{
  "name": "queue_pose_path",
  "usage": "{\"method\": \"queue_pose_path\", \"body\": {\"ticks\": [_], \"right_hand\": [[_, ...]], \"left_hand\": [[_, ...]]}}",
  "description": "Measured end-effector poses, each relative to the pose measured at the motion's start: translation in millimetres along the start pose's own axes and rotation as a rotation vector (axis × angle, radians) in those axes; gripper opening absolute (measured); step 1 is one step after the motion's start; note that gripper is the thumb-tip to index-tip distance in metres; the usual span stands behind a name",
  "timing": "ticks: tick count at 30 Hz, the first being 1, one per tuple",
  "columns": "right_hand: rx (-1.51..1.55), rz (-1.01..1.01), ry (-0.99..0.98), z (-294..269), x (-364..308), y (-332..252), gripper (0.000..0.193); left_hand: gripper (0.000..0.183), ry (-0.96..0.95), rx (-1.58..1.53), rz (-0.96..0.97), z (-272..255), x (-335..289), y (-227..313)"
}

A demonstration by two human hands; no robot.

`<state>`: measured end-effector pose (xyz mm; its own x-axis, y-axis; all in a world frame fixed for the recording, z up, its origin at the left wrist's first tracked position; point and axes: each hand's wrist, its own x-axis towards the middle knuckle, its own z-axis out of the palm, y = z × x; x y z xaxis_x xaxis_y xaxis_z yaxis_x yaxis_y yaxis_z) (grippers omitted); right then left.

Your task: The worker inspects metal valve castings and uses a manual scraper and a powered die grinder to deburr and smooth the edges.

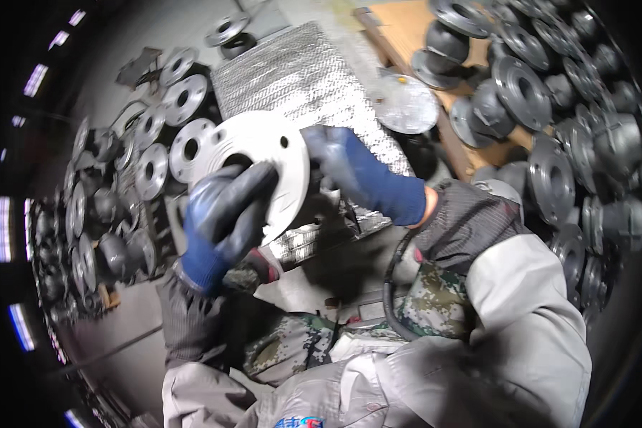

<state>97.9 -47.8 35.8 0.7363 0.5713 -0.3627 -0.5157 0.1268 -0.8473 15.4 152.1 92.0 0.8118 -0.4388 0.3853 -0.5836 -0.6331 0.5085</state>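
Note:
Tilted up in front of me is a pale round metal flange (pixel 282 189) with bolt holes and a large central bore. It seems to belong to a dark flanged casting, whose rear part is mostly hidden. My left hand (pixel 225 207), in a blue glove with a grey-black coated palm, lies across the flange face, its fingers bent at the bore and gripping there. At the flange's right rim is my right hand (pixel 342 160), gloved alike, with fingers curled around the edge; their tips are hidden behind it. Below them lies a silvery quilted sheet (pixel 299 68).
Several flanged castings (pixel 182 100) crowd the floor at left. More dark flanged castings (pixel 521 93) fill the right side, some on a wooden board (pixel 392 32). A round metal disc (pixel 406 103) sits beside the sheet. A dark hose (pixel 392 285) curves near my right knee.

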Motion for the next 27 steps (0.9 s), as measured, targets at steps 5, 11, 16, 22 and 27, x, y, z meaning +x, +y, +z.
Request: {"method": "queue_pose_path", "body": {"ticks": [5, 11, 16, 22, 27], "right_hand": [[-0.279, -0.186, 0.131, -1.0, 3.9, -9.8, 0.036], [-0.206, -0.277, 0.059, 17.6, 10.6, -8.7, 0.03], [-0.379, -0.219, 0.088, 33.1, -4.8, -8.0, 0.033], [-0.481, -0.329, 0.023, 17.3, -12.6, -5.2, 0.031], [-0.378, -0.215, 0.043, -5.3, -17.1, -7.0, 0.029]], "left_hand": [[0.028, 0.728, -0.267, -0.344, 14.8, -12.8, -46.9], [0.048, 0.471, -1.07, -0.746, 9.5, -53.9, -74.3], [0.038, 0.592, -1.393, -0.812, 4.7, -45.6, -52.1], [0.03, 0.577, -1.065, -0.778, 6.4, -62.7, -24.4], [0.038, 0.376, -0.766, -0.864, -2.0, -27.9, 15.5]]}}
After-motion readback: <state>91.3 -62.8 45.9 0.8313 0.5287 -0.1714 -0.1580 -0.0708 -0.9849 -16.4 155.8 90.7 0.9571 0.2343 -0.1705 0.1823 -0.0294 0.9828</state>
